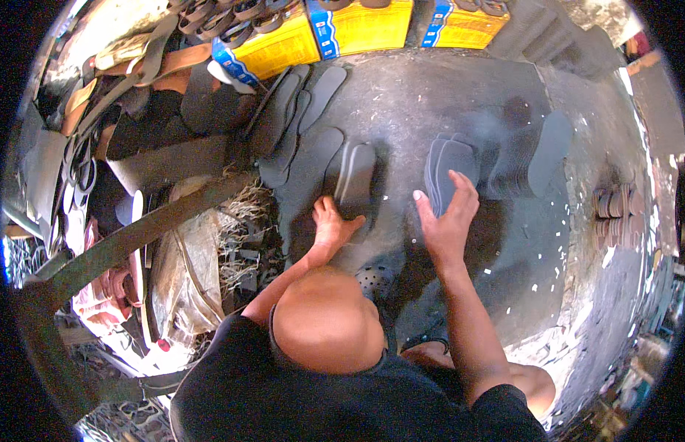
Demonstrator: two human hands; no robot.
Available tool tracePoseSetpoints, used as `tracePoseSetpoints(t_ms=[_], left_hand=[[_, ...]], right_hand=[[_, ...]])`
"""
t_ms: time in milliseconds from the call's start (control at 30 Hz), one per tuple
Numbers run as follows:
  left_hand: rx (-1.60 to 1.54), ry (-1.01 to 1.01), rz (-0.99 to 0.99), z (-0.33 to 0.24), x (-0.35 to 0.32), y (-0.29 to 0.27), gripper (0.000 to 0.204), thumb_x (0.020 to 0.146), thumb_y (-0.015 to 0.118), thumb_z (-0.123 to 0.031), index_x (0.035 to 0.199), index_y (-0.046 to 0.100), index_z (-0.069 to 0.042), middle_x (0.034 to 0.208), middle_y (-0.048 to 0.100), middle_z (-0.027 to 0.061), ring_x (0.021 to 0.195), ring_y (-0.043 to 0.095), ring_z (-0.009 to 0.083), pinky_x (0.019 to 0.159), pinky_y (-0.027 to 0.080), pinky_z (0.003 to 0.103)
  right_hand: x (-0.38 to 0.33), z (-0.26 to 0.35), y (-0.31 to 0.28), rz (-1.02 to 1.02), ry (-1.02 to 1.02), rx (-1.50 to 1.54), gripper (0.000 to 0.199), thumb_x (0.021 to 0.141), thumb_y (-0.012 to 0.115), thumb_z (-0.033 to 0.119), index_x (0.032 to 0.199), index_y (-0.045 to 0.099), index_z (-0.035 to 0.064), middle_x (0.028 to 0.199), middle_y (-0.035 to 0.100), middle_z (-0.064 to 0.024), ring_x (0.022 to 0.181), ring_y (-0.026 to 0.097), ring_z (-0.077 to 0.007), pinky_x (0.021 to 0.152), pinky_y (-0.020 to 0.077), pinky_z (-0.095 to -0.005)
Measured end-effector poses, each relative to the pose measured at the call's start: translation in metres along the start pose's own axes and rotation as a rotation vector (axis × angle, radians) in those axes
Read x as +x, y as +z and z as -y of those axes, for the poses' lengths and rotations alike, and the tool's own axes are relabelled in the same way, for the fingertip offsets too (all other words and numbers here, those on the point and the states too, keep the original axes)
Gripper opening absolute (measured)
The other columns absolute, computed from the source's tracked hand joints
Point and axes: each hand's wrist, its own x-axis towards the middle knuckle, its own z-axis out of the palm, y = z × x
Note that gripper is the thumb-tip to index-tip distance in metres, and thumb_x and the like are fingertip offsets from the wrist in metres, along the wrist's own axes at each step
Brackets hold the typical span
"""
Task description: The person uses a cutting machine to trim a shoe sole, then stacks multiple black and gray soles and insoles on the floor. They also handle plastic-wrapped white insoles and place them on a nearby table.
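My left hand [335, 228] is at the near end of a small stack of dark grey shoe soles [356, 173]. Its thumb points right and its fingers point away, spread apart. Over the near end of another stack of grey soles [451, 158] is my right hand [447, 217]. Thumb and fingers are spread, with a gap between them; whether they touch the soles I cannot tell. To the right, a fanned row of grey soles [546, 155] lies on the floor. More loose soles [316, 162] lie beyond my left hand.
Yellow and blue boxes [361, 29] with sandals on top line the far side. Strips and sole pieces [173, 103] pile up at the left, beside a wooden beam [151, 232]. Brown stacked pieces [619, 214] stand at the right. Small white scraps dot the floor [534, 272].
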Motion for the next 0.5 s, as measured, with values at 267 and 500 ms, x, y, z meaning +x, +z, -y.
tracePoseSetpoints(t_ms=[267,500], left_hand=[[0.361,-0.052,-0.142,0.034,0.067,-0.076,0.100,0.067,0.091,-0.039,0.146,0.042,-0.004,0.150,0.039,0.0274,0.125,0.053,0.0510,0.109,0.046,0.051],[0.653,0.138,0.074,0.006,0.044,-0.078,0.099,0.072,0.087,-0.029,0.151,0.030,-0.011,0.125,0.064,0.0167,0.124,0.059,0.0382,0.101,0.045,0.055]], right_hand=[[-0.003,0.029,0.009,0.378,0.010,0.266,0.057,0.087,0.077,0.025,0.132,0.051,0.0024,0.132,0.055,-0.0208,0.123,0.051,-0.0415,0.108,0.0407,-0.0485],[-0.001,0.038,0.071,0.557,-0.286,0.148,0.084,0.079,0.082,0.025,0.149,0.040,0.0087,0.147,0.044,-0.0203,0.138,0.041,-0.0444,0.115,0.0349,-0.0536]])
